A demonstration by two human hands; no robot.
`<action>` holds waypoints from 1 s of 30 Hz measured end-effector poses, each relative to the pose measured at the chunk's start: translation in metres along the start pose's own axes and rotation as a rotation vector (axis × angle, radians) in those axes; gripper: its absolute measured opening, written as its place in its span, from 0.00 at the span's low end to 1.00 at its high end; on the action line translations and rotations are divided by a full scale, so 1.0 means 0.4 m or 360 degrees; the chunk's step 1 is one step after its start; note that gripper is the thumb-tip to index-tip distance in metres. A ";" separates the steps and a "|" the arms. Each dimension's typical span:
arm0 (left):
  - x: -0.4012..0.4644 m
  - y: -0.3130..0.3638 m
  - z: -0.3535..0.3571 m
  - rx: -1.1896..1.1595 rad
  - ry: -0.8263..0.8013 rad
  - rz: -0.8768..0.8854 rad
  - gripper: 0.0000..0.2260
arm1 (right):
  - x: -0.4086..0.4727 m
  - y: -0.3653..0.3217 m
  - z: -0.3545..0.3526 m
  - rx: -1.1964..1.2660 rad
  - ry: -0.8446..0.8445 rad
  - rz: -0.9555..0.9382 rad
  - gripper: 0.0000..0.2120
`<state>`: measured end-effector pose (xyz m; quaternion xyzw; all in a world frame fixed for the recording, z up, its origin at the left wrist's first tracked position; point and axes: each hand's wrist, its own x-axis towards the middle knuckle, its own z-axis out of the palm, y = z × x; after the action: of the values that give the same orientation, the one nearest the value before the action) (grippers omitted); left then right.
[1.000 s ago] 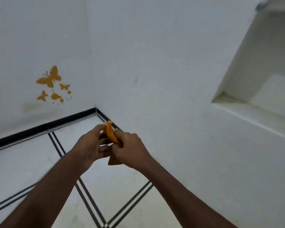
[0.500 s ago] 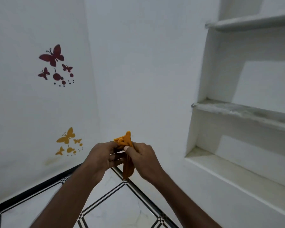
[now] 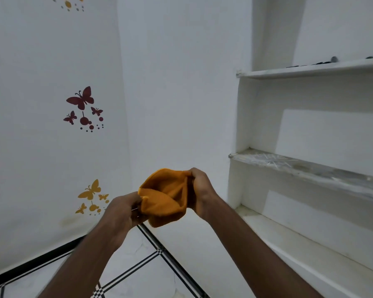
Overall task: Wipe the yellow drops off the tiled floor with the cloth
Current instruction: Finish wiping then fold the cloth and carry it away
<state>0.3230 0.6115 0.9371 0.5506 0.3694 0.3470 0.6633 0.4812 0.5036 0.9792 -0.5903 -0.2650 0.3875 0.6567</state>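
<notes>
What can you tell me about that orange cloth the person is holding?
The orange cloth looks soft and fleecy, like a small towel, plain with no pattern. It is held up in the air in front of the white wall, well above the tiled floor, partly opened and sagging in folds. The left hand grips its lower left edge, the right hand its upper right edge. Nothing else touches it.

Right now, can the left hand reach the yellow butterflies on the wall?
Probably yes. The yellow butterfly stickers sit low on the wall just beside the left hand, with nothing between them. But that hand is busy pinching the orange cloth together with the right hand.
</notes>
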 end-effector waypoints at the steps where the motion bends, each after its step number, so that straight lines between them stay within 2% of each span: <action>1: -0.008 -0.010 -0.014 0.0026 0.0022 -0.0028 0.13 | -0.012 -0.013 -0.001 0.0020 0.0004 -0.0005 0.13; 4: -0.044 -0.022 -0.052 0.0056 0.0051 -0.0222 0.10 | -0.049 -0.056 0.005 0.0095 -0.0028 -0.0040 0.12; 6: -0.074 -0.019 -0.072 0.0269 -0.0018 -0.0290 0.09 | -0.077 -0.080 0.019 0.0130 -0.0070 -0.0071 0.13; 8: -0.099 -0.001 -0.090 0.0565 -0.0041 -0.0231 0.09 | -0.107 -0.104 0.039 0.0158 -0.0112 -0.0112 0.14; 10: -0.109 0.035 -0.112 0.0687 -0.0090 -0.0092 0.12 | -0.133 -0.126 0.064 0.0206 -0.0147 -0.0158 0.15; 13: -0.106 0.089 -0.144 0.0537 -0.0489 0.0227 0.28 | -0.161 -0.151 0.091 0.0223 -0.0181 -0.0214 0.16; 14: -0.110 0.105 -0.152 0.0414 -0.0621 0.0287 0.30 | -0.169 -0.156 0.101 0.0219 -0.0174 -0.0210 0.16; 16: -0.135 0.130 -0.154 0.0218 -0.0735 0.0382 0.25 | -0.180 -0.162 0.117 0.0224 -0.0119 -0.0200 0.15; 19: -0.185 0.150 -0.146 0.0012 -0.0718 0.0415 0.18 | -0.178 -0.160 0.136 0.0321 0.0038 -0.0132 0.13; 21: -0.193 0.150 -0.138 0.0016 -0.0668 0.0445 0.15 | -0.162 -0.152 0.141 0.0304 0.0125 -0.0065 0.15; 25: -0.187 0.150 -0.105 0.0125 -0.0452 0.0404 0.09 | -0.141 -0.105 0.143 -0.0101 0.0166 0.0035 0.10; 30: -0.186 0.136 -0.059 -0.0083 -0.0300 0.0221 0.08 | -0.180 -0.034 0.130 -0.0642 0.0118 0.0083 0.16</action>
<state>0.2633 0.5666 0.9961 0.5875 0.2573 0.3483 0.6836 0.4017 0.4741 1.0090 -0.7304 -0.2973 0.3215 0.5242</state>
